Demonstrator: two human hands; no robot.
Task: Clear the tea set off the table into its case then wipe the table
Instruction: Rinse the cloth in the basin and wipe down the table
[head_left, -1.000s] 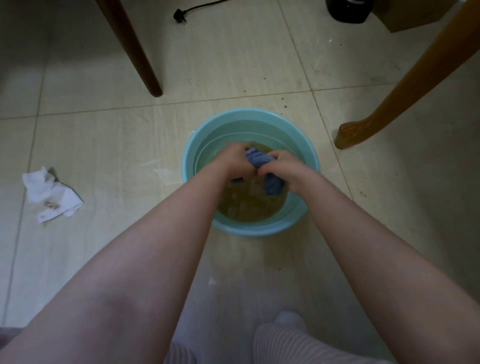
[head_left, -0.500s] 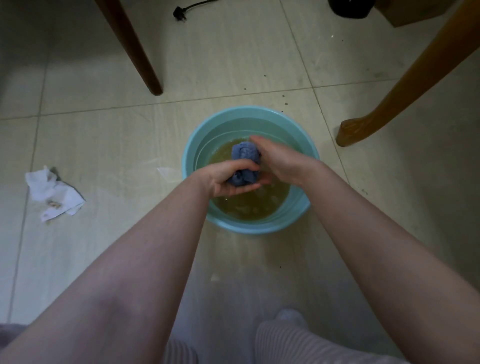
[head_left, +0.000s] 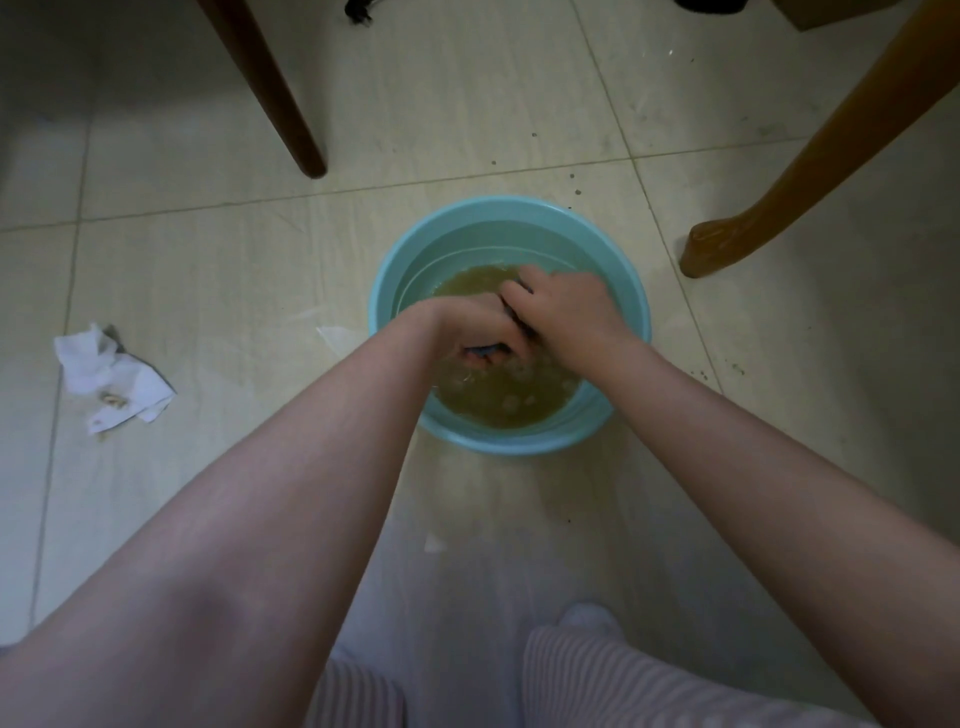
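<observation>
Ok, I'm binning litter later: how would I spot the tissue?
Find the teal basin on the tiled floor. Well to its left lies the tissue, crumpled and white. Unlike the small scrap by the basin, it is bigger and carries a brown stain.

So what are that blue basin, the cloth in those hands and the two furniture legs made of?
Basin: probably plastic, smooth teal with a soft sheen and a moulded rim. Cloth: soft blue fabric, bunched between the left hand and right hand; mostly hidden. Dark leg and lighter leg: apparently varnished wood, glossy brown.
</observation>
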